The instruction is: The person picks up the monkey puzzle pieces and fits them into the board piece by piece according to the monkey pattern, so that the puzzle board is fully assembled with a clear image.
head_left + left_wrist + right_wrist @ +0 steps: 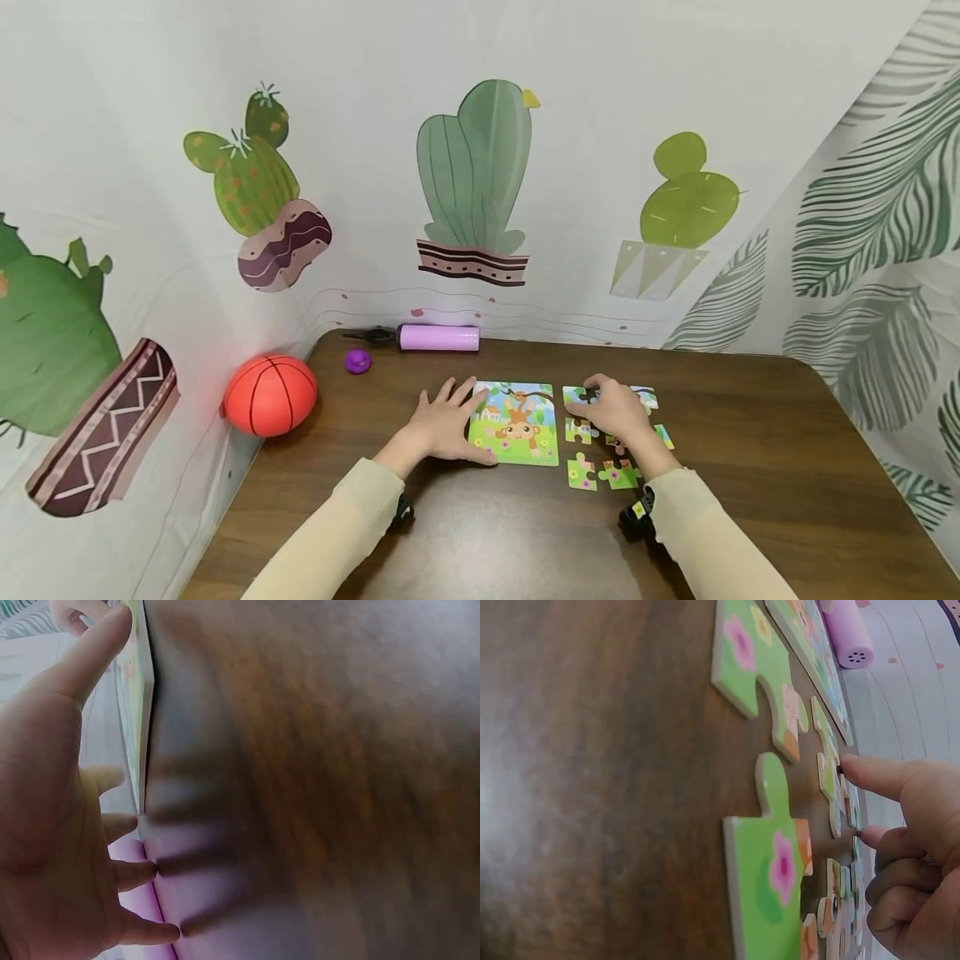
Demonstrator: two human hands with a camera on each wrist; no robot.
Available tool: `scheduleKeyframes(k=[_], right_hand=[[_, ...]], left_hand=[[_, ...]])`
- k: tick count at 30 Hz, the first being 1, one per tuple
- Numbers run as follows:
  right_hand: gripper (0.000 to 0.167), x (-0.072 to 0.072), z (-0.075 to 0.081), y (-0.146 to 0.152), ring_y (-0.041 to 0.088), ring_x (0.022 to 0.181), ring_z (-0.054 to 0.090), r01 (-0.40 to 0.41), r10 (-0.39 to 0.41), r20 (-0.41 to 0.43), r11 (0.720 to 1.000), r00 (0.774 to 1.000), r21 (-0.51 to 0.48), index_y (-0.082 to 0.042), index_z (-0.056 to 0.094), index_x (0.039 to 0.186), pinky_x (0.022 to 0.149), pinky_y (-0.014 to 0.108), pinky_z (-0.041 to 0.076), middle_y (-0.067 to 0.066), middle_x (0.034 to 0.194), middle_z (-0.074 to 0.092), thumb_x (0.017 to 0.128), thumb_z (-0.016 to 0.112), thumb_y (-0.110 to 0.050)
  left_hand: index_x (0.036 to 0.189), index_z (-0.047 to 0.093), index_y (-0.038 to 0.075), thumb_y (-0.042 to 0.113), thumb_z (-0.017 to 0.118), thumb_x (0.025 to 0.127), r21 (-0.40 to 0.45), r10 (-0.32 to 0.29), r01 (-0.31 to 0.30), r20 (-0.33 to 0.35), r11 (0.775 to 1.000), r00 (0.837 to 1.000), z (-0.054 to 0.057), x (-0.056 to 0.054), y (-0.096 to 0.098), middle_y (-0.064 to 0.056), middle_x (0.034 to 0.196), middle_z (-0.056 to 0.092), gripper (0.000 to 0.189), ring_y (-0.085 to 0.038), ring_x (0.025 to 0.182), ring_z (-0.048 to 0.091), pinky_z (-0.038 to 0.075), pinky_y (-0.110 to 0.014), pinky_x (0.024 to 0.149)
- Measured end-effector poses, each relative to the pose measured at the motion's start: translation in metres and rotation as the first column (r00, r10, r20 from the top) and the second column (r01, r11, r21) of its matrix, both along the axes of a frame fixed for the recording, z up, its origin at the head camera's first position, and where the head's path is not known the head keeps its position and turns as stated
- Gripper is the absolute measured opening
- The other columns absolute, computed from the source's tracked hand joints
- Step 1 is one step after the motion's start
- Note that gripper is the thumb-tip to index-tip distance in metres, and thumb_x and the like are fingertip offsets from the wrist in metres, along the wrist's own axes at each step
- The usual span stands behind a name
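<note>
My left hand [447,423] has its fingers spread at the left side of a square picture board [525,446] showing a hanging monkey. The thumb lies along the board's lower left corner, the other fingers along its left and upper edge. To the right of the board, my right hand [618,408] reaches over a set of loose jigsaw pieces. Its thumb and index finger pinch a puzzle piece [851,801] at the upper left of the set, while the other fingers curl in. Nearer me lie two green flowered pieces [581,473]; the hand partly hides several others.
A red ball [271,396] sits at the table's left edge. Along the back lie a purple hand pump [439,337] with a black nozzle and a small purple object [357,361]. A cactus-printed cloth [360,167] hangs behind the brown wooden table [750,450].
</note>
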State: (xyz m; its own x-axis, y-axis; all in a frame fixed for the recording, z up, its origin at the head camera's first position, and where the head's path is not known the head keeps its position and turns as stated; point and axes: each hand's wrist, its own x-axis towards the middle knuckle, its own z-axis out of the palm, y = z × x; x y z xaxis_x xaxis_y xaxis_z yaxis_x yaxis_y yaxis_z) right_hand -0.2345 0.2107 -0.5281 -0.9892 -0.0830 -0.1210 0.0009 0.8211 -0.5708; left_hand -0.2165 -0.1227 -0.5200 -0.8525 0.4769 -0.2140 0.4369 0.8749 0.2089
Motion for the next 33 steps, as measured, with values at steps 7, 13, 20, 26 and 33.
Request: scheduleKeyframes(k=[7, 13, 20, 26, 33], right_hand=[[0.062, -0.003, 0.001, -0.001, 0.021, 0.052, 0.055, 0.012, -0.010, 0.037, 0.999, 0.999, -0.048, 0.001, 0.059, 0.134, 0.054, 0.038, 0.043, 0.005, 0.060, 0.061, 0.092, 0.080, -0.040], [0.060, -0.004, 0.000, -0.003, 0.021, 0.060, 0.058, 0.016, -0.014, 0.042, 0.998, 0.999, -0.062, 0.001, 0.058, 0.134, 0.060, 0.040, 0.047, 0.005, 0.075, 0.063, 0.093, 0.080, -0.036], [0.059, -0.002, 0.000, -0.006, 0.021, 0.061, 0.055, 0.024, -0.024, 0.007, 0.999, 1.000, -0.044, -0.001, 0.059, 0.133, 0.060, 0.039, 0.044, 0.007, 0.087, 0.061, 0.091, 0.082, -0.034], [0.056, -0.001, -0.001, -0.007, 0.024, 0.078, 0.057, 0.040, -0.040, -0.054, 0.999, 0.998, -0.006, -0.003, 0.061, 0.130, 0.069, 0.042, 0.047, 0.010, 0.108, 0.061, 0.089, 0.084, -0.034], [0.056, 0.001, -0.001, -0.008, 0.020, 0.072, 0.060, 0.036, -0.039, -0.074, 0.999, 0.996, -0.036, -0.005, 0.058, 0.129, 0.065, 0.040, 0.048, 0.008, 0.107, 0.065, 0.088, 0.085, -0.033]], left_hand=[[0.167, 0.025, 0.032, 0.091, 0.062, 0.073, -0.003, -0.014, 0.014, 0.003, 1.000, 1.000, -0.002, 0.000, 0.000, -0.004, 0.174, 0.009, 0.117, -0.044, 0.156, 0.009, 0.018, -0.081, 0.109], [0.166, 0.029, 0.033, 0.089, 0.063, 0.075, 0.019, -0.043, 0.043, 0.000, 0.999, 0.999, -0.005, -0.001, -0.005, -0.007, 0.174, 0.010, 0.112, -0.045, 0.156, 0.009, 0.017, -0.081, 0.109], [0.166, 0.027, 0.032, 0.089, 0.063, 0.075, 0.038, -0.066, 0.066, -0.005, 0.997, 0.998, -0.004, 0.002, -0.011, -0.008, 0.174, 0.010, 0.113, -0.045, 0.156, 0.009, 0.016, -0.081, 0.110], [0.166, 0.028, 0.030, 0.089, 0.064, 0.074, 0.039, -0.045, 0.046, -0.015, 0.998, 0.999, -0.004, 0.003, -0.013, -0.007, 0.173, 0.012, 0.115, -0.043, 0.156, 0.011, 0.017, -0.080, 0.110], [0.167, 0.026, 0.029, 0.091, 0.062, 0.073, 0.027, -0.023, 0.023, -0.005, 0.999, 1.000, -0.005, 0.002, -0.016, -0.008, 0.173, 0.013, 0.118, -0.041, 0.157, 0.010, 0.017, -0.079, 0.111]])
